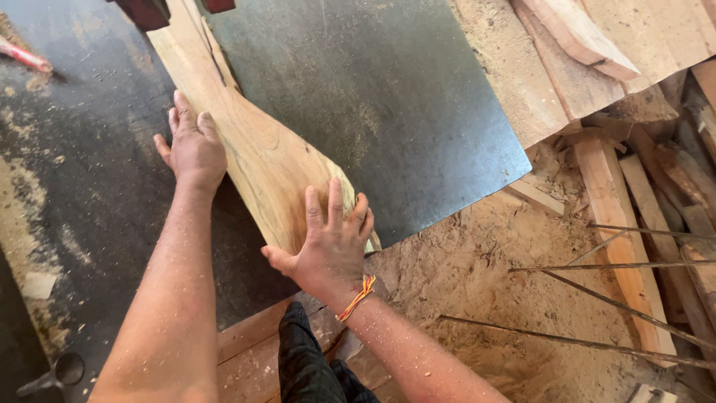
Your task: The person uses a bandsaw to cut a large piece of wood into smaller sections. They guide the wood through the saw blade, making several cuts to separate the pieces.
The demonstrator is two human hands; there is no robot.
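Leftmost, the left hand (192, 145) lies flat and open-fingered against the left edge of a pale wooden slab (257, 149), which rests slanting on the dark metal surface (388, 97). Near the slab's close end, the right hand (332, 242) presses down with fingers spread, gripping nothing. The slab's far end reaches towards red machine parts (145, 11), possibly a saw, though the top of the view cuts them off. No cut shows in the slab, so the work looks barely begun. Rightward, offcuts (619, 216) and sawdust (462, 276) litter the floor.
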